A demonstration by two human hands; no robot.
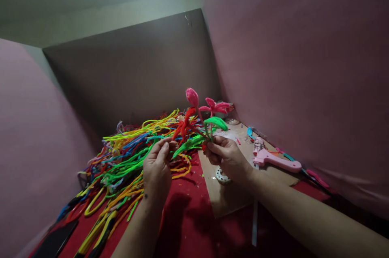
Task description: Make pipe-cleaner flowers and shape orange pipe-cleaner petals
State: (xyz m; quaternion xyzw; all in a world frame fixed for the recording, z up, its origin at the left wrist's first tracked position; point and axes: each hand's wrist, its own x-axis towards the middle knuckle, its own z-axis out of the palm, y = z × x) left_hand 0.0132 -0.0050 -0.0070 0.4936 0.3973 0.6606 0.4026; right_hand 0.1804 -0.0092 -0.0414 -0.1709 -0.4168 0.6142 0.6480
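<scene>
My right hand [223,152] is closed around the stems of a small bunch of pipe cleaner flowers, held up in front of me. The bunch has a pink bud [192,97] at the top, an open pink flower [213,106] to its right and a red flower [184,125] leaning left. One bright green leaf [216,122] curves over the right fingers; another fuzzy green leaf [190,145] points toward my left hand [158,164]. The left fingers are pinched together beside the red petals. Whatever sits between those fingertips is too small to make out.
Loose pipe cleaners [130,160] in many colours are heaped at left on a red cloth [182,213]. Yellow-and-black handled pliers [101,229] and a dark flat object [56,239] lie front left. A pink glue gun [278,160] rests on a board [231,201] at right, near a white perforated disc [223,175].
</scene>
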